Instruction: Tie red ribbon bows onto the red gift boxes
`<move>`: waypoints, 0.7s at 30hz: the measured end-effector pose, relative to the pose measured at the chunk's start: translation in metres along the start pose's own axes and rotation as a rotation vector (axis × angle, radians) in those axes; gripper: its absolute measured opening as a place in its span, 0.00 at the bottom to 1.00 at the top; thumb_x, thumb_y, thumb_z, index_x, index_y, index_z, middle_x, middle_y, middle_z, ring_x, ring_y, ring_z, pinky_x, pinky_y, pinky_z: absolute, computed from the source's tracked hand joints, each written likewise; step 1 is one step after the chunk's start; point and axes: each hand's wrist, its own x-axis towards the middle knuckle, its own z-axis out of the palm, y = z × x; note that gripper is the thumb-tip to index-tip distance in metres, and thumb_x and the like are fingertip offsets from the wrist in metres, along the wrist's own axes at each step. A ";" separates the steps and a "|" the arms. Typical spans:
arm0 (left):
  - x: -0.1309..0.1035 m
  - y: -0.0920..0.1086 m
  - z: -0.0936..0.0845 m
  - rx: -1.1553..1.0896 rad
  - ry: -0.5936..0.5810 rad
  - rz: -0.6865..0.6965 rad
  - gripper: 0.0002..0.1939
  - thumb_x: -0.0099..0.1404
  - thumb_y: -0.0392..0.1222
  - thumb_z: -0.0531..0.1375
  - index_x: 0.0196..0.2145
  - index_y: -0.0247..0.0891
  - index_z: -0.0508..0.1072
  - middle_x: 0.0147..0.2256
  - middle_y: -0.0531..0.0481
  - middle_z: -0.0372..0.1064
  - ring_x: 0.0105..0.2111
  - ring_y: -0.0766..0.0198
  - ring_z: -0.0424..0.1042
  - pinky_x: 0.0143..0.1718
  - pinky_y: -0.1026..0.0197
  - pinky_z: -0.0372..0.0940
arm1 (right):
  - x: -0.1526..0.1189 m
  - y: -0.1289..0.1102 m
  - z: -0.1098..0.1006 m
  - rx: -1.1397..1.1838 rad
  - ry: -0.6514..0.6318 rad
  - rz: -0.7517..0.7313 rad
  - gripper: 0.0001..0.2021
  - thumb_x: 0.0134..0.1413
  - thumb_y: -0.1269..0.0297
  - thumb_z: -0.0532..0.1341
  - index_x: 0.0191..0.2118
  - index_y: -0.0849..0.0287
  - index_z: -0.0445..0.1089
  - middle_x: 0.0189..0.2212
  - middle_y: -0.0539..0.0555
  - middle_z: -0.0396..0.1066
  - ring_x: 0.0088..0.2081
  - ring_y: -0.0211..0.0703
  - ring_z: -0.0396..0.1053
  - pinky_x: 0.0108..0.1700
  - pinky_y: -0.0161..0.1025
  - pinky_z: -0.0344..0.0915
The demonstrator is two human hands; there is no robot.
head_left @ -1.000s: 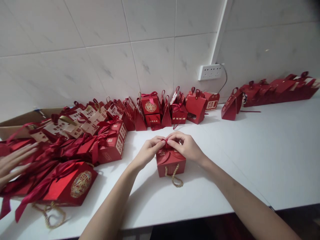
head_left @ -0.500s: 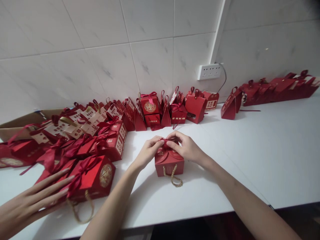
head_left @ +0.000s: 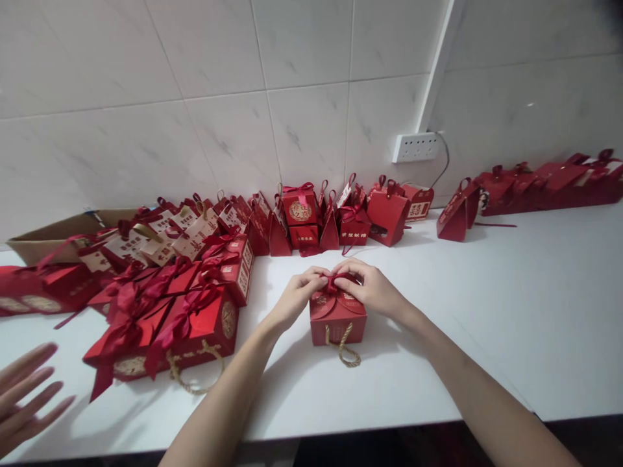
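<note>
A small red gift box point(head_left: 337, 324) with a gold rope handle point(head_left: 348, 350) stands upright on the white table in front of me. On its top sits a dark red ribbon point(head_left: 332, 283) tied in a knot or bow. My left hand point(head_left: 300, 295) pinches the ribbon from the left, thumb and fingers together. From the right, my right hand point(head_left: 372, 288) grips the same ribbon with thumb and forefinger. The fingertips of both hands nearly meet over the lid and partly hide the bow.
Another person's hand point(head_left: 29, 402) is at the lower left, fingers spread, beside several ribboned red boxes point(head_left: 195, 318). A cardboard box point(head_left: 53, 237) lies behind them. More red boxes point(head_left: 389, 211) line the wall below a white power socket point(head_left: 415, 148). The table's front edge point(head_left: 389, 425) is near me.
The other person's hand has drawn away from the ribboned boxes toward the left edge. The view has shifted slightly. Both my hands stay on the ribbon.
</note>
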 end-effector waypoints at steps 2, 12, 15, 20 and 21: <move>-0.001 0.000 0.001 -0.055 0.006 -0.017 0.13 0.54 0.46 0.61 0.21 0.32 0.72 0.42 0.44 0.66 0.34 0.65 0.64 0.38 0.63 0.57 | -0.001 0.002 0.002 -0.033 0.034 0.018 0.04 0.52 0.64 0.58 0.32 0.57 0.68 0.34 0.53 0.69 0.38 0.43 0.68 0.44 0.43 0.64; 0.000 -0.002 -0.002 -0.103 0.009 -0.016 0.13 0.56 0.46 0.61 0.22 0.32 0.74 0.43 0.44 0.67 0.35 0.63 0.66 0.39 0.62 0.59 | -0.010 -0.004 -0.010 -0.095 0.034 -0.223 0.03 0.50 0.68 0.60 0.27 0.57 0.67 0.43 0.57 0.64 0.47 0.48 0.66 0.46 0.45 0.66; 0.000 -0.003 -0.004 -0.084 0.000 -0.001 0.13 0.57 0.45 0.60 0.22 0.32 0.74 0.43 0.44 0.67 0.36 0.63 0.66 0.40 0.61 0.59 | -0.010 -0.006 -0.008 -0.206 0.043 -0.252 0.04 0.48 0.67 0.63 0.27 0.58 0.68 0.43 0.57 0.66 0.45 0.48 0.68 0.46 0.46 0.66; 0.000 -0.004 -0.005 -0.038 -0.021 0.009 0.13 0.58 0.45 0.59 0.23 0.33 0.75 0.44 0.44 0.67 0.39 0.61 0.66 0.42 0.60 0.60 | -0.007 -0.002 -0.003 -0.213 0.095 -0.302 0.04 0.48 0.68 0.65 0.29 0.58 0.68 0.40 0.56 0.67 0.42 0.46 0.69 0.45 0.45 0.68; 0.001 -0.004 -0.005 -0.030 -0.024 0.013 0.13 0.58 0.45 0.59 0.22 0.33 0.74 0.44 0.44 0.67 0.40 0.60 0.66 0.42 0.60 0.60 | -0.007 -0.002 -0.003 -0.206 0.103 -0.318 0.03 0.49 0.68 0.64 0.29 0.57 0.68 0.39 0.55 0.68 0.42 0.45 0.69 0.45 0.45 0.68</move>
